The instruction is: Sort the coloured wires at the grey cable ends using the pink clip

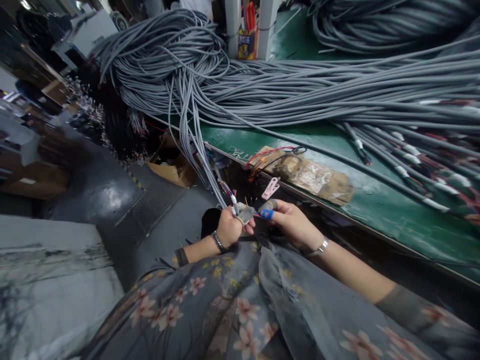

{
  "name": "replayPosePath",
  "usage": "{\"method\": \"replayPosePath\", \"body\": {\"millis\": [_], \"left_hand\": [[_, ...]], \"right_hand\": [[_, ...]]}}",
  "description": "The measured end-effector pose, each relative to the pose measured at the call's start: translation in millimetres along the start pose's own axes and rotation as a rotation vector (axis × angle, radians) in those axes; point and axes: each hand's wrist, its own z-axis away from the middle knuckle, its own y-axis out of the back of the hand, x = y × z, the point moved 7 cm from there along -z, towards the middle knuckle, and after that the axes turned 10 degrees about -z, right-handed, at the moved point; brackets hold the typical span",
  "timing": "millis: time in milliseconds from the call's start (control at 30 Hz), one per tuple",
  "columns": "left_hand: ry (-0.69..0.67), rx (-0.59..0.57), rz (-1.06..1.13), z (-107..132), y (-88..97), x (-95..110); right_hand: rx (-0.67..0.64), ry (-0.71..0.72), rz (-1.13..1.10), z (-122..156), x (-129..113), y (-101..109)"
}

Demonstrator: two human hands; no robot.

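Flowered shirt [225, 305]: gray, with pink and yellow flowers, on the person, right under the two hands.
Left hand [233, 226]: its fingers are curled up tight around hanging gray cables [197, 150], near their ends. Some of the fingers wear gray covers. A dark bracelet [218, 242] goes around the wrist.
Right hand [294, 222]: its thumb and pointing finger are pinched close together on a thin red wire [257, 215]. A blue cover [266, 214] is on the thumb. A silver band [321, 246] goes around the wrist.
Hanging gray cables: they come down from the big cable pile [161, 55], over the bench edge, to the left hand.
Thin red wire: it is between the two hands, in front of the shirt. Its very tip is too small to see.
White sleeve [234, 199]: on a cable just above the left hand, with colored wires [225, 188] poking out near it.
Pink clip [270, 188]: near the bench edge, just above the right hand.
Green bench [416, 227]: long gray cables [285, 95] lie across it. A taped block [311, 172] sits near its front edge.
Cardboard box [170, 172]: on the floor, left of the bench.
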Motion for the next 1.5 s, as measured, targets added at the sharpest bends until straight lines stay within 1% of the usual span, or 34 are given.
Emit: {"method": "replayPosePath", "body": {"millis": [67,167,233,300,367,433,500,533,633,667,767,833,900,967,1033,1133,1267,1367,1433,1500], "left_hand": [[-0.013,0.01,0.029,-1,0.1,-1],[-0.015,0.012,0.073,-2,-1.9,1],[-0.008,0.0,0.093,-3,-5.1,4],[-0.005,-0.022,0.096,-4,-9.4,8],[-0.002,-0.04,0.089,-4,-13.5,11],[0.004,-0.041,0.088,-5,-16.0,12],[0.01,-0.035,0.093,-6,-17.3,13],[0.008,-0.037,0.095,-6,-17.9,13],[0.006,-0.048,0.093,-7,-19.3,13],[0.008,-0.05,0.09,-7,-19.4,13],[0.009,-0.044,0.08,-8,-18.5,12],[0.001,-0.045,0.071,-9,-17.9,12],[0.0,-0.053,0.062,-9,-18.0,12],[0.004,-0.059,0.059,-9,-18.2,11],[0.003,-0.054,0.063,-10,-18.0,11],[-0.004,-0.047,0.064,-10,-18.1,11],[-0.015,-0.049,0.042,-11,-18.1,12],[-0.006,-0.048,0.028,-8,-15.9,13],[0.006,-0.057,0.014,-5,-13.8,12],[0.016,-0.061,-0.007,-1,-11.2,11]], "right_hand": [[0.002,-0.024,-0.085,-2,3,2],[0.087,-0.079,-0.25,-9,8,13],[0.116,-0.106,-0.281,-15,9,18],[0.088,-0.054,-0.221,-21,4,18],[0.079,0.088,-0.077,-23,-8,16],[0.134,0.249,0.086,-21,-21,15],[0.191,0.331,0.187,-18,-27,13],[0.194,0.332,0.189,-18,-27,11],[0.136,0.248,0.092,-22,-20,6],[0.137,0.235,0.078,-23,-19,6],[0.221,0.302,0.186,-20,-26,12],[0.243,0.337,0.236,-19,-30,13],[0.203,0.288,0.135,-22,-27,12],[0.157,0.178,-0.056,-28,-17,9],[0.149,0.084,-0.229,-33,-9,8],[0.164,0.042,-0.357,-36,-4,8],[0.152,0.047,-0.356,-35,-3,10],[0.086,0.02,-0.32,-32,-3,10],[0.022,-0.05,-0.29,-30,0,11],[-0.04,-0.153,-0.242,-25,4,11]]}}
